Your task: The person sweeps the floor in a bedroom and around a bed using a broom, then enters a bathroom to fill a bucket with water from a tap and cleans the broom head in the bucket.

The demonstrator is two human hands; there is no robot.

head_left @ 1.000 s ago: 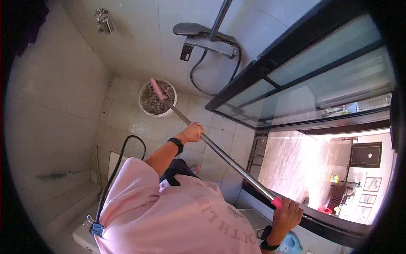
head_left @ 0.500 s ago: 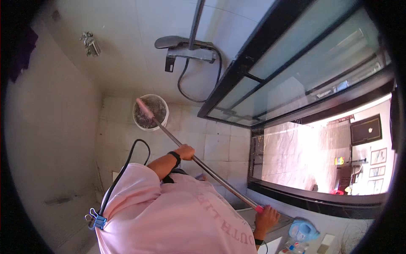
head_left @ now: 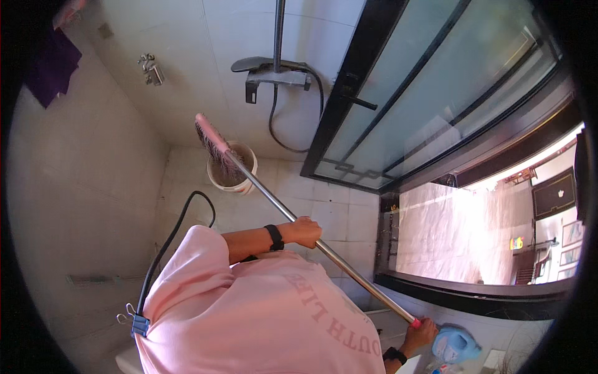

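Note:
My left hand is wrapped around the metal pole of a mop, partway along it. At the pole's pink lower-right end, my right hand is closed on the grip. The mop's pink head, with dark stringy strands hanging from it, is tilted above a white bucket. Some strands still reach down inside the bucket rim, in front of the murky contents. The bucket stands on the tiled floor near the far wall.
A black-framed glass door stands at the right, beside a doorway into a bright room. On the far wall are a shower mixer with a looped hose and a small tap. A blue jug sits near my right hand.
The mop head has risen out of the bucket toward the far wall, its strands now showing. Both hands have shifted right with the pole.

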